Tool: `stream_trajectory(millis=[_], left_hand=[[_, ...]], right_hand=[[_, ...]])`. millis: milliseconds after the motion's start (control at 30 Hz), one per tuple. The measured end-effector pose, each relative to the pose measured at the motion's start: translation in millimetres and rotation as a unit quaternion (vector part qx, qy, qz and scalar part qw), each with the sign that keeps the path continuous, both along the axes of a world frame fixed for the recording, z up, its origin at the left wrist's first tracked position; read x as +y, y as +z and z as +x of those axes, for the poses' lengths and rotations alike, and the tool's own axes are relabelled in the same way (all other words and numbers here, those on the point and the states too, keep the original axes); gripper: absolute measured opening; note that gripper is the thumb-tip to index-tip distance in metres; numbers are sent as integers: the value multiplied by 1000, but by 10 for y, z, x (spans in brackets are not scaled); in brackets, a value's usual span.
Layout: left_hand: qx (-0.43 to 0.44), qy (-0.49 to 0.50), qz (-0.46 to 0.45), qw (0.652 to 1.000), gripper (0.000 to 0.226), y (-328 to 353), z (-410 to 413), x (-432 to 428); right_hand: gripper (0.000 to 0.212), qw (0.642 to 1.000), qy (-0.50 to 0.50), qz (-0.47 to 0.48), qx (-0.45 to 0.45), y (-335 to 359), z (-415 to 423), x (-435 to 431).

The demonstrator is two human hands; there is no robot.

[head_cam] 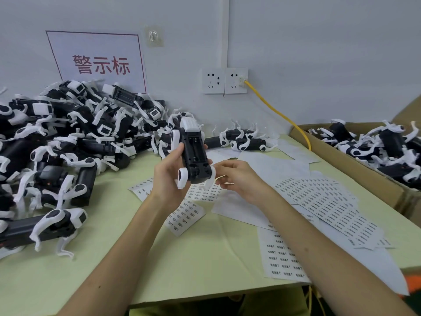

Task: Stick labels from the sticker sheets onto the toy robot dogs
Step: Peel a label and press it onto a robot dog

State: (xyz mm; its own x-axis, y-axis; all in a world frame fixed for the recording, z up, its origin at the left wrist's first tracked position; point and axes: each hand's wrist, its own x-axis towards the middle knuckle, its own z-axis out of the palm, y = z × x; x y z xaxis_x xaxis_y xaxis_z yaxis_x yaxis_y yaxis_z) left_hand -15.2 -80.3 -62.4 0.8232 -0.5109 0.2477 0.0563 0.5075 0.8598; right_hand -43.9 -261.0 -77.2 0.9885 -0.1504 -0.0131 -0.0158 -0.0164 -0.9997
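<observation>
**A:** Starting at the near edge of the pale green table, there's a white paper sticker sheet printed with rows of small black labels, lying flat towards the right.

**B:** And just above the middle, the action! The left hand has its fingers and thumb wrapped round a black-and-white plastic toy robot dog, held up off the table with its black belly to the camera and its white head pointing away.

**A:** The right hand sits just beside the dog's rear leg, fingers loosely curled. I can't tell whether it's pinching a label.

**B:** Below the hands lies a second label sheet, and a big fanned stack of sheets spreads towards the right edge.

**A:** Along the left edge there's a heaped pile of matching dogs. At the right edge, a brown cardboard box holds more.

**B:** Two dogs lie by the far edge, under white wall sockets and a yellow cable.
</observation>
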Motion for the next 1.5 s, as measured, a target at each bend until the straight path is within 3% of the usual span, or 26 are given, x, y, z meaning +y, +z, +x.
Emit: stream_trajectory(millis=[200,533,700,833,900,1033,1133,1300,1500], left_hand=[[-11,2,20,1000,49,22,-37,-17],[-20,-7,58,998,50,28,-72,-32],[-22,-17,62,998,52,21,-71,-38],[-41,-2,69,997,42,0,-48,-69],[-50,32,76,995,34,-10,-19,-67],[-7,83,85,993,25,-44,74,-27],[93,82,-5,992,20,-95,138,-45],[211,91,-138,963,12,-129,171,-52],[210,84,-195,954,24,-130,135,-103]], right_hand=[[20,1000,4,21,9,-20,22,-6],[8,1000,0,26,11,-34,46,-37],[16,993,-53,-103,-36,-50,71,-7],[22,925,-153,-316,-145,-100,94,73],[19,906,-198,-324,-188,-97,89,71],[12,956,-204,-126,-167,9,68,-40],[11,983,-128,65,-117,73,34,-48],[32,951,32,295,-87,116,-12,22],[46,920,168,351,-54,51,-85,176]])
